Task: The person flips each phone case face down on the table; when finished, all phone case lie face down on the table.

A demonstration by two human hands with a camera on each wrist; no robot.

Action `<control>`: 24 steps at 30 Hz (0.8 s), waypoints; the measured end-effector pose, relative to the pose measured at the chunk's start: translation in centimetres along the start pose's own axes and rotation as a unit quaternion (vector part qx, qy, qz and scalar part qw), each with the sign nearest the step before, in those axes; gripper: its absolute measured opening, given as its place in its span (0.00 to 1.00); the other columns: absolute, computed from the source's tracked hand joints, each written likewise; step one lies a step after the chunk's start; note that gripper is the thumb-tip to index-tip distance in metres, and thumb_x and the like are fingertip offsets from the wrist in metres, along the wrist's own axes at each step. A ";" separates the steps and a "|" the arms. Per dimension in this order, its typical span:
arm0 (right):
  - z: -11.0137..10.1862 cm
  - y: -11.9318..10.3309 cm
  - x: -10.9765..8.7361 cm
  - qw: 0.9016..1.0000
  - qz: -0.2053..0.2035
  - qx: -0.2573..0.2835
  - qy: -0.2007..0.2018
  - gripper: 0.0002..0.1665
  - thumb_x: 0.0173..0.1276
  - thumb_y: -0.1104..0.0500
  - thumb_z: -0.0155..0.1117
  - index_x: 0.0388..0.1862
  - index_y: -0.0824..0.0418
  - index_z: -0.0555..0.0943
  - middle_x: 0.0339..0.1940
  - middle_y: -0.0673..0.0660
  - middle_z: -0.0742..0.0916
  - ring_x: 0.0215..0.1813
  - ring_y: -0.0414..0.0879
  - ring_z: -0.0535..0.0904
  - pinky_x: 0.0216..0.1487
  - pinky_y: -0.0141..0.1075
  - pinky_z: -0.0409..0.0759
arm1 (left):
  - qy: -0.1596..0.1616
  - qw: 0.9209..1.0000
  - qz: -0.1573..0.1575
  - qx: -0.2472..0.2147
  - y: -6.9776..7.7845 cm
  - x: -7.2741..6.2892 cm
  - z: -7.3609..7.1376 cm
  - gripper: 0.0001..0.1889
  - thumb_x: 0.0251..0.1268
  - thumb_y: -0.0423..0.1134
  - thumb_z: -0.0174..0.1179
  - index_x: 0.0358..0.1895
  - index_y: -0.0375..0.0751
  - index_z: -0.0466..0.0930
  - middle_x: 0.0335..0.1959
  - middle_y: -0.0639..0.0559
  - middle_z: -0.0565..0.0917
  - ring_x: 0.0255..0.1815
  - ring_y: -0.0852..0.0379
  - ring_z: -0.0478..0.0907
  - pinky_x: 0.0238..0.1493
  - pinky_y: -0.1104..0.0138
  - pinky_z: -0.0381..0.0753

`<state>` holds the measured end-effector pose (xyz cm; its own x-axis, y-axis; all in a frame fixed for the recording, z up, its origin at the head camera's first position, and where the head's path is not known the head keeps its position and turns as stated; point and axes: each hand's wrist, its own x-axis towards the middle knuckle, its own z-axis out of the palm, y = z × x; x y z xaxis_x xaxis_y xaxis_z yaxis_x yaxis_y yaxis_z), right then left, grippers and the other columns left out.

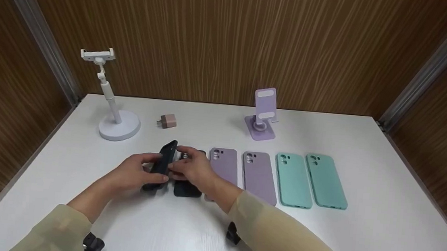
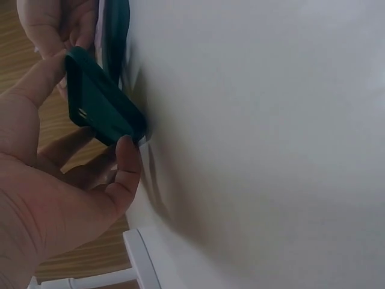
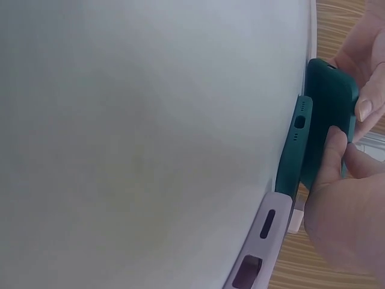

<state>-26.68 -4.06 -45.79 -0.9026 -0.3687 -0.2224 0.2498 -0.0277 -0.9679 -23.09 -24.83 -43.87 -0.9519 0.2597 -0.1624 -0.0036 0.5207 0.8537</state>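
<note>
A dark phone case [image 1: 162,161] stands tilted on its long edge at the left end of a row of cases; in the left wrist view the hollow inside of this case [image 2: 99,107] shows, looking dark green. My left hand [image 1: 130,172] grips it from the left, thumb and fingers at opposite edges. From the other side my right hand [image 1: 197,169] pinches its edge, and the right wrist view has the right thumb [image 3: 332,153] against the case's back [image 3: 329,108]. Beneath the right hand lies a second dark case [image 1: 188,189], partly covered by the fingers.
Two purple cases [image 1: 260,179] and two mint green cases [image 1: 293,182] continue the row rightward. Behind stand a white phone stand [image 1: 119,125], a pink plug charger [image 1: 169,120] and a purple phone stand [image 1: 265,105]. Wood-grain panels [image 1: 231,41] enclose the white table [image 1: 205,237].
</note>
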 end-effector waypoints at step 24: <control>0.9 -0.5 0.3 1.000 0.000 -0.024 0.001 0.38 0.73 0.68 0.70 0.80 0.61 0.70 0.42 0.65 0.92 0.41 0.51 0.91 0.45 0.42 0.90 | 0.013 1.000 -0.025 0.002 1.9 -0.6 -0.4 0.38 0.68 0.35 0.60 0.82 0.38 0.63 0.66 0.32 0.82 0.57 0.47 0.83 0.50 0.60 0.82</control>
<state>-26.75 -4.98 -45.31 -0.9032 -0.3674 -0.2220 0.2322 0.0169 -0.9725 -22.67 -24.36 -41.96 -0.9583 0.2118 -0.1916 -0.0501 0.5358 0.8428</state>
